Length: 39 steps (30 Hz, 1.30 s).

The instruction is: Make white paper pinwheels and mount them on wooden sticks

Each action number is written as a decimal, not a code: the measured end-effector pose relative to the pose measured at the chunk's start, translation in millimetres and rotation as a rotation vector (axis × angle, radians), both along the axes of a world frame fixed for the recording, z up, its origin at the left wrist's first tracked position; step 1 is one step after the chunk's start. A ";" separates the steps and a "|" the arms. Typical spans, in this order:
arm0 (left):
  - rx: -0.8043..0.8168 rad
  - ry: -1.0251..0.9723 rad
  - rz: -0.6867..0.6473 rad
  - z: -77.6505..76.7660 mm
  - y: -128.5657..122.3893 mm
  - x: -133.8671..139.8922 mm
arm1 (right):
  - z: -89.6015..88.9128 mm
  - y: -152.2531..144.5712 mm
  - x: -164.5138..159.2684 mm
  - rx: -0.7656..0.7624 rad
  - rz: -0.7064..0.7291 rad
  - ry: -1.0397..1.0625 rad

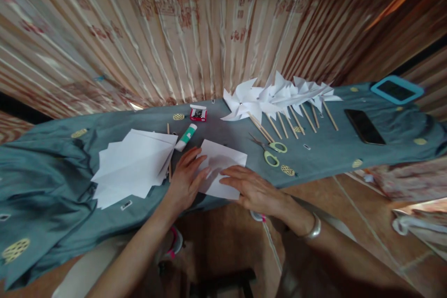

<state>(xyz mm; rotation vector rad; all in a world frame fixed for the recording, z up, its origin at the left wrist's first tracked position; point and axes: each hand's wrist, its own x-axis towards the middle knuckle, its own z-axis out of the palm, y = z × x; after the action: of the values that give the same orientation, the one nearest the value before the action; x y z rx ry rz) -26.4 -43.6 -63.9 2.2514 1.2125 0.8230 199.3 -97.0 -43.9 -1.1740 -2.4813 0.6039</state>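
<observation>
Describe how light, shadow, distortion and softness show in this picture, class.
Head view: curtain folds fan outward, suggesting wide-angle stretch, and its upper left looks smeared; soft shadow falls on the paper sheet between the hands; a highlight glints on the bracelet; floor below looks dim.

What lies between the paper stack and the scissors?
In the head view, the sheet, with the left hand at its left edge and the right hand over its right side. The glue stick lies farther back.
</observation>
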 end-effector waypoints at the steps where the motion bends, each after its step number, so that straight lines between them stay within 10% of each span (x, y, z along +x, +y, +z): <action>1: 0.002 -0.009 -0.031 1.2 -4.4 0.5 | 0.3 0.1 5.2 -0.015 -0.032 -0.012; 11: -0.008 0.078 -0.236 5.1 -35.9 3.9 | -1.3 12.8 34.9 -0.049 -0.218 0.134; 22: 0.163 0.081 0.064 2.4 -23.7 2.0 | -9.2 47.8 5.4 -0.102 -0.547 0.312; 27: 0.315 0.269 -0.163 3.2 -43.0 24.2 | -15.8 56.7 -4.7 -0.075 -0.560 0.282; 39: 0.209 0.497 -0.181 -13.6 -50.5 32.5 | -35.2 61.3 -8.3 0.143 -0.472 0.216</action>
<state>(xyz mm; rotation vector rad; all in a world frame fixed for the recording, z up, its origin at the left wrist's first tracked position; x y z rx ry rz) 6.1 -94.1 -77.5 2.7977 1.1379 0.3392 191.0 -35.6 -79.1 -1.4800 -1.9365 0.3875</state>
